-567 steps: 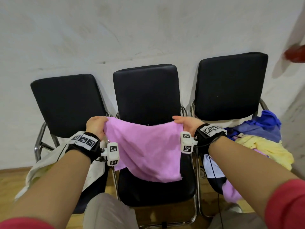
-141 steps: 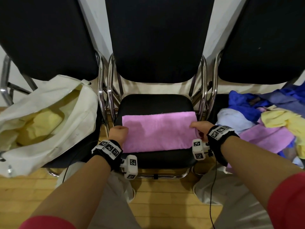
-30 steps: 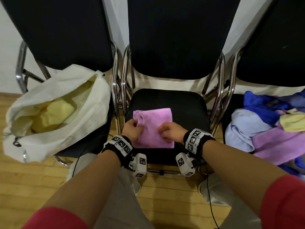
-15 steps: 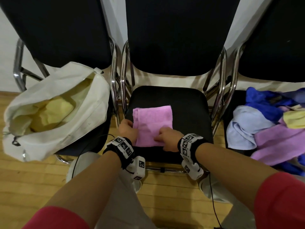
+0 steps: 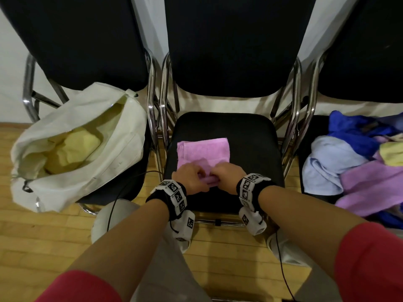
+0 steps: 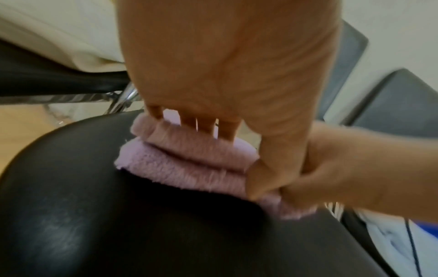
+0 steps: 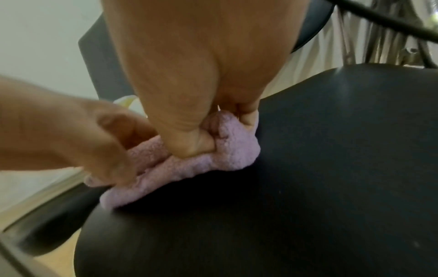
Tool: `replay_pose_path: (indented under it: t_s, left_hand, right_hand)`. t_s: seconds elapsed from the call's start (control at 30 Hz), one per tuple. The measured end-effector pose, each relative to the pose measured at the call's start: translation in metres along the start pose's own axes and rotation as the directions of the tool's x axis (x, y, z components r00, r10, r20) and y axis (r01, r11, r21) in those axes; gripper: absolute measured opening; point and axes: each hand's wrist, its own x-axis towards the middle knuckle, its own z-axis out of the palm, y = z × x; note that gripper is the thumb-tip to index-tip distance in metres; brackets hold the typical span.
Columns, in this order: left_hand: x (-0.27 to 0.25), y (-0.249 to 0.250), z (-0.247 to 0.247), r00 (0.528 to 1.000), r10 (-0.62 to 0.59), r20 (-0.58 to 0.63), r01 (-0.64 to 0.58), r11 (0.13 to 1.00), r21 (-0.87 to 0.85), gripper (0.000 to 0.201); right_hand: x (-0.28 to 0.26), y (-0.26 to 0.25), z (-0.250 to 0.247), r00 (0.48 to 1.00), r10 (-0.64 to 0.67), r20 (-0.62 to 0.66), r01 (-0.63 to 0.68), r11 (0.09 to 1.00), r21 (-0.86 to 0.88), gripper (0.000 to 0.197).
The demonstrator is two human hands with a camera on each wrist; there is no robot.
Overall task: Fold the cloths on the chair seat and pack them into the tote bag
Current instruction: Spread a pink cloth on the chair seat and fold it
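- Your left hand (image 5: 189,179) and right hand (image 5: 229,176) sit side by side, both pinching the near edge of the folded pink cloth (image 5: 204,151), which lies on the middle chair seat (image 5: 250,153).
- It looks soft, light and thick; likely to spring open, so grip through all layers at the fold.
- Tote bag (image 5: 122,136) gapes on the left chair, a yellow cloth (image 5: 74,149) inside.
- Chrome chair frames (image 5: 157,118) stand between seat and bag.
- Unfolded cloths (image 5: 353,168) are heaped on the right chair.

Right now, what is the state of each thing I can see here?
pink cloth: folded small, lying on middle chair seat.
left hand: pinches the cloth's near edge.
right hand: pinches the same edge.
tote bag: open, yellow cloth inside.
cloth pile: unfolded, on right chair.
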Motion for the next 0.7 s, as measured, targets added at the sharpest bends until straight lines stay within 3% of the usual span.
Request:
replay_pose_path:
  t_s: [0.1, 0.13, 0.2, 0.27, 0.37, 0.47, 0.57, 0.63, 0.7]
  left_hand:
    - [-0.002, 0.007, 0.003, 0.999, 0.026, -0.036, -0.017, 0.972, 0.233, 0.037]
    - [-0.004, 0.01, 0.004, 0.998, 0.047, -0.048, -0.032, 0.963, 0.269, 0.034]
    - [-0.005, 0.016, 0.008, 0.995, 0.073, -0.073, -0.047, 0.952, 0.301, 0.021]
    - [-0.007, 0.02, 0.011, 0.995, 0.068, -0.077, -0.042, 0.953, 0.3, 0.007]
    - [-0.007, 0.029, 0.01, 0.999, 0.034, 0.012, -0.036, 0.965, 0.26, 0.009]
    - [-0.01, 0.038, 0.005, 0.997, 0.006, 0.081, -0.023, 0.976, 0.217, 0.019]
    - [-0.011, 0.041, 0.003, 0.997, 0.016, 0.075, -0.028, 0.986, 0.164, 0.028]
    - [-0.011, 0.039, 0.003, 0.994, 0.052, 0.095, -0.063, 0.991, 0.116, 0.021]
    - [-0.012, 0.036, 0.0, 0.987, 0.082, 0.138, -0.09, 0.995, 0.052, 0.017]
  right_hand:
    - [-0.007, 0.004, -0.018, 0.995, 0.077, 0.067, -0.087, 0.983, 0.162, 0.011]
    - [-0.012, 0.006, -0.022, 0.996, 0.073, 0.048, -0.083, 0.967, 0.242, 0.003]
    - [-0.023, 0.01, -0.029, 0.995, 0.092, 0.035, -0.099, 0.916, 0.388, 0.015]
    - [-0.032, 0.013, -0.034, 0.993, 0.103, 0.05, -0.114, 0.887, 0.446, 0.013]
    - [-0.044, 0.018, -0.033, 0.994, 0.087, 0.06, -0.103, 0.921, 0.375, 0.005]
    - [-0.057, 0.024, -0.028, 0.997, 0.069, 0.041, -0.078, 0.955, 0.286, 0.026]
    - [-0.069, 0.031, -0.021, 0.998, 0.051, 0.021, -0.053, 0.991, 0.125, 0.042]
    - [-0.074, 0.038, -0.018, 0.998, 0.06, -0.017, -0.06, 0.997, 0.045, 0.041]
    - [-0.078, 0.045, -0.02, 0.995, 0.089, -0.046, -0.084, 0.991, 0.1, 0.031]
